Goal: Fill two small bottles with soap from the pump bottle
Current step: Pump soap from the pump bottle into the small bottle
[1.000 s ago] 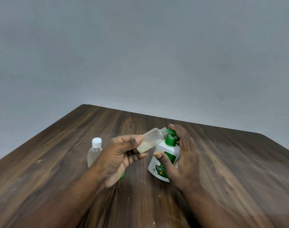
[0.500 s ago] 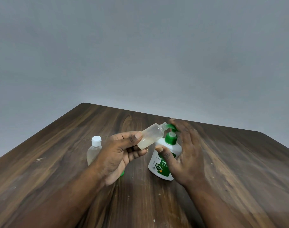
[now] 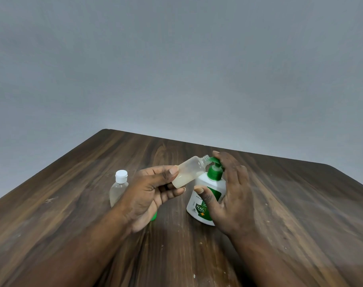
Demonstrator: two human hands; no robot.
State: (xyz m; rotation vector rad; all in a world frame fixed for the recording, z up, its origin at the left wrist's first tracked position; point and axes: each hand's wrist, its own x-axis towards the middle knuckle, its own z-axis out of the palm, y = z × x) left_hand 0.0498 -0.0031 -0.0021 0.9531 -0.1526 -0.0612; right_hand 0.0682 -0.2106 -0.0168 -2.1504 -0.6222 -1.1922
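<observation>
A white pump bottle (image 3: 203,200) with a green label and green pump head stands on the wooden table. My right hand (image 3: 228,195) wraps it, thumb on the front, fingers resting on the pump top. My left hand (image 3: 149,193) grips a small open translucent bottle (image 3: 189,170), tilted, its threaded mouth touching the pump nozzle. Pale soap lies in its lower end. A second small clear bottle (image 3: 119,188) with a white cap stands upright to the left. A small green thing (image 3: 154,216), mostly hidden, peeks out under my left hand.
The dark wooden table (image 3: 300,204) stretches around the bottles, with its far edge close behind them and a plain grey wall beyond. Pale specks dot the wood near the front.
The pump head has risen from its pressed-down position, and my right fingers lifted with it. The tilted small bottle stays at the nozzle.
</observation>
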